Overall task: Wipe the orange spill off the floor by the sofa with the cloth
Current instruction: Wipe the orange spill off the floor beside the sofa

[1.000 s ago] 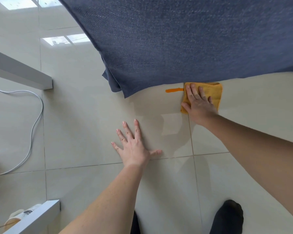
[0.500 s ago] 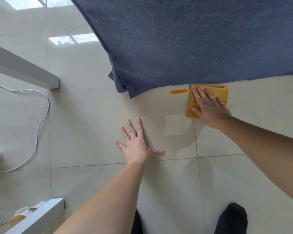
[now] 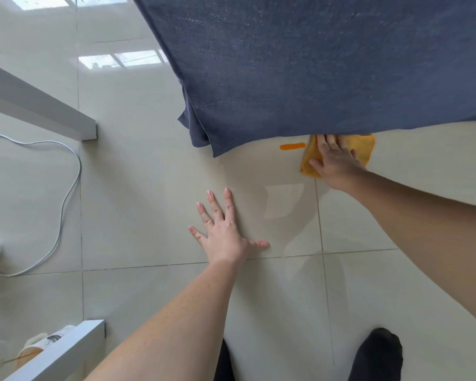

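A short orange spill streak point(image 3: 292, 146) lies on the pale floor tile just below the hanging edge of the dark blue sofa cover point(image 3: 313, 64). Right of the streak, a folded yellow-orange cloth point(image 3: 364, 149) lies flat on the floor, its far edge tucked under the cover. My right hand point(image 3: 334, 162) presses flat on the cloth, with the fingertips reaching under the fabric edge. My left hand point(image 3: 226, 232) rests flat on the floor nearer me, fingers spread, holding nothing.
A white cable point(image 3: 66, 193) loops across the tiles at the left. White table frame bars point(image 3: 39, 105) point(image 3: 61, 353) stand at upper and lower left. My black-socked foot point(image 3: 377, 356) is at the bottom right. A damp sheen point(image 3: 283, 199) marks the tile between my hands.
The visible orange streak has become shorter. My right hand and the cloth have shifted slightly right and farther under the sofa cover's edge. My left hand stays planted.
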